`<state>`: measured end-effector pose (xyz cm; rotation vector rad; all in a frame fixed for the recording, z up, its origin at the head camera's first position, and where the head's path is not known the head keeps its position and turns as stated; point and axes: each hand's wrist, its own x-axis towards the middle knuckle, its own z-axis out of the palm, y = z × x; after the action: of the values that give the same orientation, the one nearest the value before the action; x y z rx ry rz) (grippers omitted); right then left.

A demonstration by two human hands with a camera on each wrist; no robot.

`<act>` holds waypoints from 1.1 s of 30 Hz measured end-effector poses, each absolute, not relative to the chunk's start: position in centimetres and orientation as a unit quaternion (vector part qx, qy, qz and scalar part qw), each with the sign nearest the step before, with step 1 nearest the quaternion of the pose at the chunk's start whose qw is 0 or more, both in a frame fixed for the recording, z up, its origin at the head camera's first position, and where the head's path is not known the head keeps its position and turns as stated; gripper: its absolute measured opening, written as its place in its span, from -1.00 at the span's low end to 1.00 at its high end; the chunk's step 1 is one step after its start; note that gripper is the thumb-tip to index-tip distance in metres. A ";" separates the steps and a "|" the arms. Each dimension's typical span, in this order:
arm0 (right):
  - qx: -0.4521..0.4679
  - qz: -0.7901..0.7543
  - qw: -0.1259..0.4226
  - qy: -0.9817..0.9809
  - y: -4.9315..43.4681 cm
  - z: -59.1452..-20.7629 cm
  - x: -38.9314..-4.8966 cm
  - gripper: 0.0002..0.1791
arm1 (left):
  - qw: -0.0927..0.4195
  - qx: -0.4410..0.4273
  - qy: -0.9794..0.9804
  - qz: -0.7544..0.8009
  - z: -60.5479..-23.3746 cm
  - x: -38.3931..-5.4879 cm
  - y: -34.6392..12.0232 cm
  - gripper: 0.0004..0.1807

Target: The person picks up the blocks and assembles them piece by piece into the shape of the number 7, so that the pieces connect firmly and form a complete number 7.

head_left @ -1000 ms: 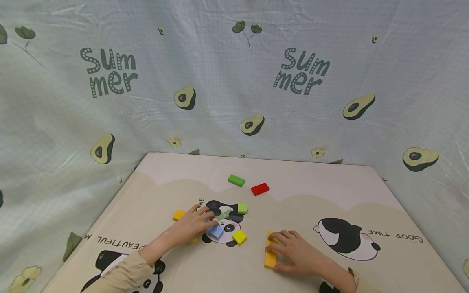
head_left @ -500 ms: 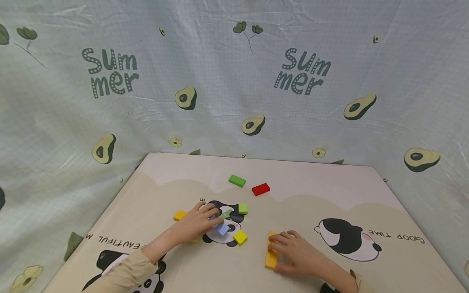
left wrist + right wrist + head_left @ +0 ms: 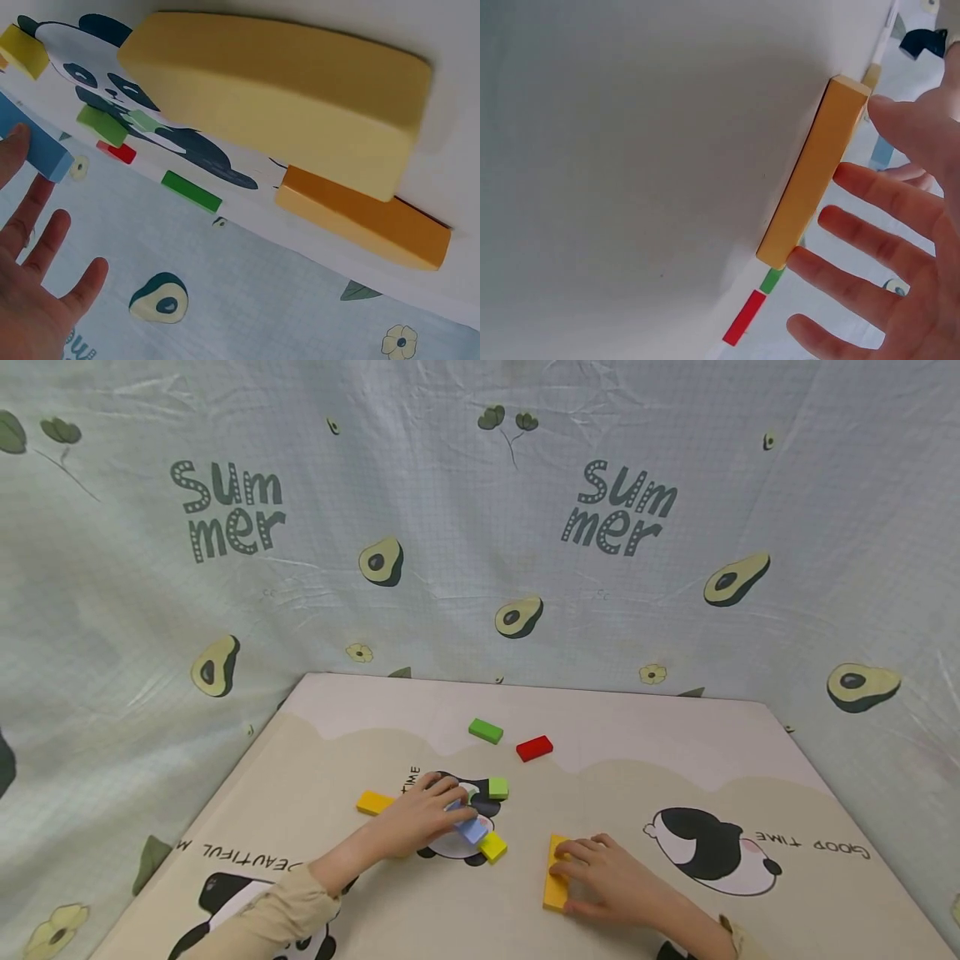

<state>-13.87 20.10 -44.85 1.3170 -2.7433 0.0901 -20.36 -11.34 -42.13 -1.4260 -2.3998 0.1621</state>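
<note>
On L, a loose, creased, light-beige fabric sleeve (image 3: 281,914) is worn, stopped short of the bare L grip (image 3: 422,818). On R, a matching beige fabric cuff (image 3: 742,945) is worn, mostly cropped; sm. dark-brown spot (image 3: 725,924) seen nr. its edge. R grip (image 3: 606,878) also bare.

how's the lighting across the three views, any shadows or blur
Head view: bright and fairly even, with faint sheen on the creased cloth; left wrist view: dimmer, the nearest yellow block looming large and slightly soft; right wrist view: also dim, darkest toward the upper left, with soft shading on the table beside the orange block.
</note>
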 end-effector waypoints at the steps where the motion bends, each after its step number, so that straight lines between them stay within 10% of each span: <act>1: 0.431 0.030 0.045 -0.901 20.1 -44.8 -13.8 -0.60 | 0.172 -0.503 -0.845 0.057 -42.1 -20.4 -11.2 -0.62; 33: 0.406 0.042 -0.010 -0.913 20.2 -44.0 -13.1 -0.64 | 0.150 -0.546 -0.819 0.094 -41.5 -22.8 -2.6 -0.69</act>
<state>-13.09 20.24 -43.98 1.2820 -2.8865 0.1330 -22.75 -2.59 -41.51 -1.5688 -2.3535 0.2706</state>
